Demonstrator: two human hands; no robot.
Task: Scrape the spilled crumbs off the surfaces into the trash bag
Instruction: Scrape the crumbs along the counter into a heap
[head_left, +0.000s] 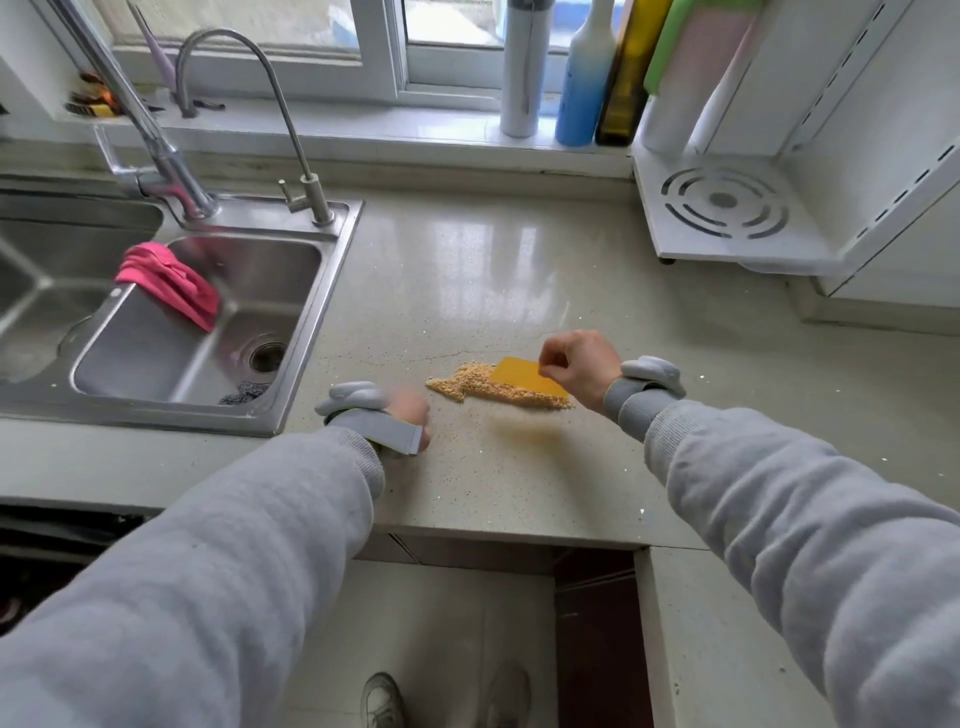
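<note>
The crumbs (496, 387) lie in a tan heap on the worktop (467, 270), to the right of the sink (208, 322) and near the worktop's front edge. Your yellow scraper card (524, 375) stands tilted in the heap, its lower edge down among the crumbs and most of the heap spread along and to the left of it. Your right hand (579, 366) has its grip pinched on the card's upper right corner, thumb and fingertips clamped on it. Your left hand (410, 418) rests on the worktop just left of the crumbs, between them and the sink's front right corner; it is blurred and partly hidden by the wrist strap, so you cannot tell from here whether its grip is clenched or loose. Both wrists carry grey bands over grey sleeves. In the sink, a pink cloth (169, 283) hangs over the divider, with a dark scouring pad (244, 392) near the drain. Behind the crumbs, on the windowsill, stand a white flask (522, 67), a blue bottle (584, 88) and a dark oil bottle (626, 78). A white rack (727, 208) sits to the right of them.
</note>
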